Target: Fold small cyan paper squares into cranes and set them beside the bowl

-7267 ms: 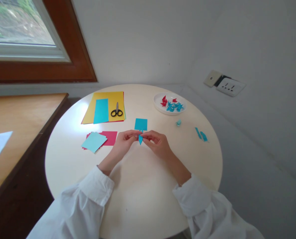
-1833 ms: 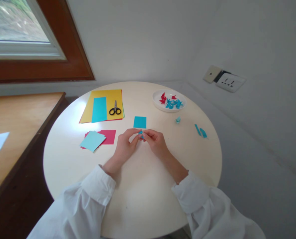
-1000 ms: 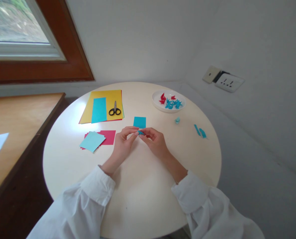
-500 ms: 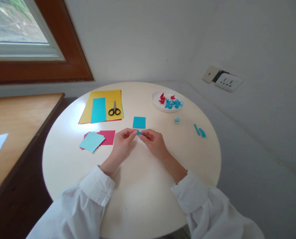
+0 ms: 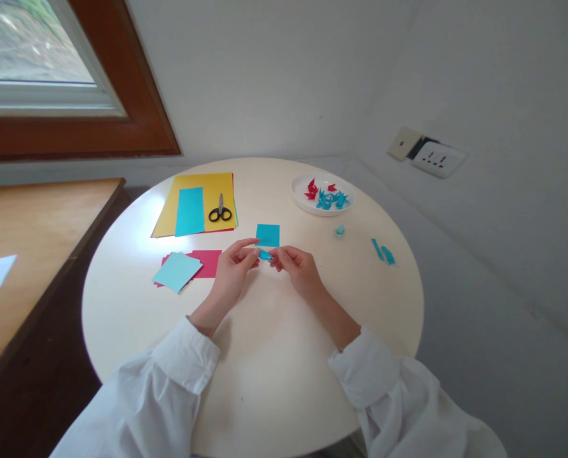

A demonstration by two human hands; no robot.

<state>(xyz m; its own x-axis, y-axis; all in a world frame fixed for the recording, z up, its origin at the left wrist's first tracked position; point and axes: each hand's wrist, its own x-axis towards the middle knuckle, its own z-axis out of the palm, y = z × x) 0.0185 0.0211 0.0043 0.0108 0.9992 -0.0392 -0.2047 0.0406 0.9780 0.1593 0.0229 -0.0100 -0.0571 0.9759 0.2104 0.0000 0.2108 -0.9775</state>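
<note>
Blue paper piece [image 5: 264, 255] is held just above the table [image 5: 274, 362], between the two hands and close in front of the person. It is pinched at its left end by the thumb and a finger of the left hand [image 5: 233, 270], with the forefinger stretched out above. The right end is gripped by the curled fingertips of the right hand [image 5: 297, 270]. So small a piece is taken at the very tips, it seems, so that its folds are left free and not crushed. Both forearms are laid low over the table, likely for steadiness.

Just beyond the hands a blue square [image 5: 267, 235] lies flat. To the left, a light blue sheet [image 5: 176, 271] is set overlapping a red sheet [image 5: 210, 263]. Farther back, scissors [image 5: 221, 210] and a blue strip [image 5: 190, 210] are laid on yellow sheets [image 5: 202, 183]. Small folded figures [image 5: 326, 197], red and blue, are gathered in a white dish [image 5: 297, 188]. Blue scraps [image 5: 383, 252] lie well apart to the right.
</note>
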